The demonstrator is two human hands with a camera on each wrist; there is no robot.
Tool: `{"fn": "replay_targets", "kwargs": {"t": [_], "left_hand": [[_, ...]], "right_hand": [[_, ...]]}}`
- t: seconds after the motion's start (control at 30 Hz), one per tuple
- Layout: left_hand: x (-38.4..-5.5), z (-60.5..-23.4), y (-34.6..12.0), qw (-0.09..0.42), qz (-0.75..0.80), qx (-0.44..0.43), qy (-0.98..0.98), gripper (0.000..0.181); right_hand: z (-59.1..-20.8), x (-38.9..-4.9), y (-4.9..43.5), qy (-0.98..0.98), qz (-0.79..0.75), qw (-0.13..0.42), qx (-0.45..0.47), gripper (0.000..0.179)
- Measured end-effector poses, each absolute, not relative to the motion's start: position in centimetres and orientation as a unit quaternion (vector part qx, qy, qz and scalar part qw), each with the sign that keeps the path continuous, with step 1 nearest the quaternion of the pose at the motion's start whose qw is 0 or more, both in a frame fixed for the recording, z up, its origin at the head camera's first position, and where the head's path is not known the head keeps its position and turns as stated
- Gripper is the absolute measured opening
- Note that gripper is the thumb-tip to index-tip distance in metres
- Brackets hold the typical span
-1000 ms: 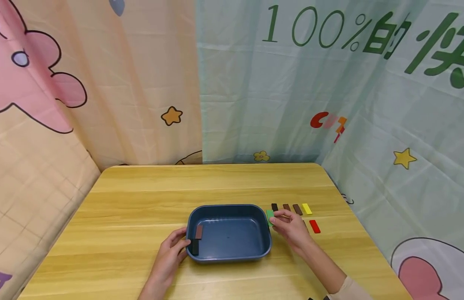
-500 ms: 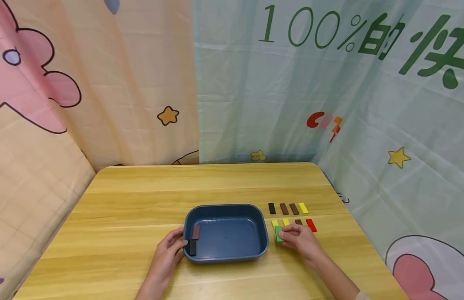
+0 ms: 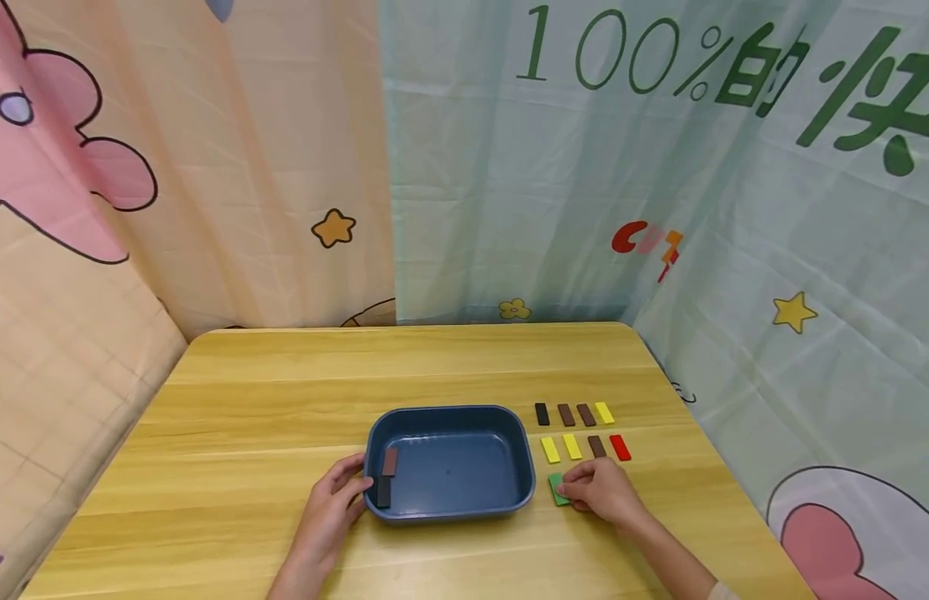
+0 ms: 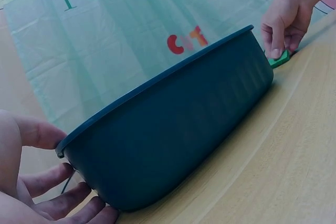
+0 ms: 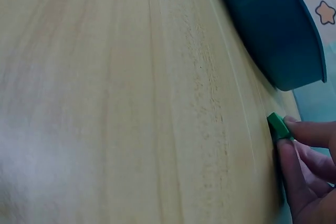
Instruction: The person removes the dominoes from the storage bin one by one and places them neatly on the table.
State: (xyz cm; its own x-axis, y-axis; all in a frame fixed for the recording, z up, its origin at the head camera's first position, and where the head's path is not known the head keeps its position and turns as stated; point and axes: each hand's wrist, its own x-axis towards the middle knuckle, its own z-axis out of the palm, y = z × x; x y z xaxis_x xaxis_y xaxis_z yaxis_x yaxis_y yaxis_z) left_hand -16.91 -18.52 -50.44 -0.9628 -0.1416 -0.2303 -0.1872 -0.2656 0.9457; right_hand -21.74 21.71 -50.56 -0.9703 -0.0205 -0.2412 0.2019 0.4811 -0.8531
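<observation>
A green rectangular block lies low at the table surface, right of a dark blue plastic basin. My right hand pinches the block between thumb and fingers; in the right wrist view the green block shows one end beyond the fingertips. My left hand grips the basin's left side, its thumb on the rim and the other fingers against the outer wall, as the left wrist view shows. Inside the basin, along its left wall, are a brown block and a black block.
Two rows of flat blocks lie right of the basin. The far row has a black block, two brown ones and a yellow block. The nearer row has two yellow ones, a brown block and a red block. Printed curtains stand behind the table.
My right hand has brought the green block from beside the basin's right rim toward the table's near side and down to the surface. My left hand keeps its place on the basin.
</observation>
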Motion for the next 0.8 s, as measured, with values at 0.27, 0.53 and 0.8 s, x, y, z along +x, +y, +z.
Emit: {"fn": "replay_targets", "kwargs": {"t": [0.27, 0.53, 0.8], "left_hand": [[-16.9, -50.4, -18.8, 0.016, 0.784, -0.134, 0.605, 0.045], [-17.1, -50.5, -19.0, 0.023, 0.783, -0.135, 0.606, 0.046], [-17.1, -50.6, -18.8, 0.03, 0.781, -0.137, 0.608, 0.046]], "right_hand": [[-50.3, -21.8, 21.4, 0.88, -0.46, 0.1, 0.057, 0.012], [-50.0, -21.9, 21.4, 0.883, -0.458, 0.097, 0.039, 0.015], [-48.6, -22.0, 22.0, 0.894, -0.434, 0.105, 0.032, 0.02]]}}
